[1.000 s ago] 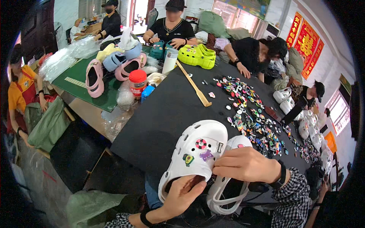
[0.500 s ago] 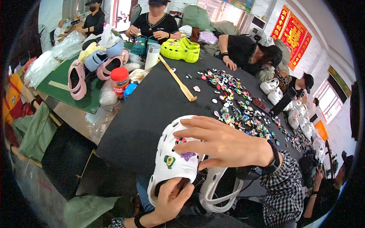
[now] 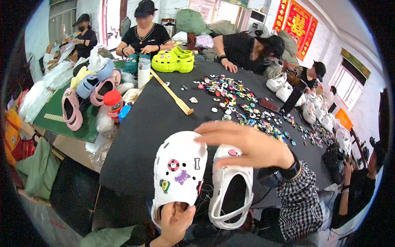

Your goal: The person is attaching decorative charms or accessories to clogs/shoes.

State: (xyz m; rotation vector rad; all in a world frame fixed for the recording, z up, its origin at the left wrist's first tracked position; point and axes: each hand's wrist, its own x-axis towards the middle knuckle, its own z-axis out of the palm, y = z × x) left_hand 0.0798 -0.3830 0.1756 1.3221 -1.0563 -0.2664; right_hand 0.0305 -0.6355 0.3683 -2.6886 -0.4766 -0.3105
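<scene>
Looks down on a black bench (image 3: pixel 131 156) filling the middle and running out toward 3 o'clock. Faces, across it, a black-clad co-worker (image 3: pixel 144 39) at 11 o'clock and a leaning co-worker (image 3: pixel 240 49) at 1 o'clock, head bowed over the bench. Takes in a green mat (image 3: pixel 88 125) at 9 o'clock. Has the held clog (image 3: pixel 179 150), white, between 6 and 7 o'clock, toe toward 12, decorated upper in full view. Has a second clog (image 3: pixel 222 168), also white, just beside at 5 o'clock, toe likewise toward 12, strap toward 6. Spreads the right grip (image 3: pixel 242 142), blurred and released, at 4 o'clock over the toe of the second clog, fingertips near the upper edge of the held clog; cannot tell whether touching. Clasps the held clog with the left grip (image 3: pixel 175 224) at 6 o'clock, fingers reaching into the opening. Includes lime clogs (image 3: pixel 173 61) at 11, a pink clog (image 3: pixel 67 105) on the mat at 9, a wooden stick (image 3: pixel 175 99) between 10 and 11, and a red-lidded jar (image 3: pixel 113 101) nearer 9. Finishes small: loose charms (image 3: pixel 226 90) scattered from 1 to 3, plus an avocado charm (image 3: pixel 164 186) on the held clog.
</scene>
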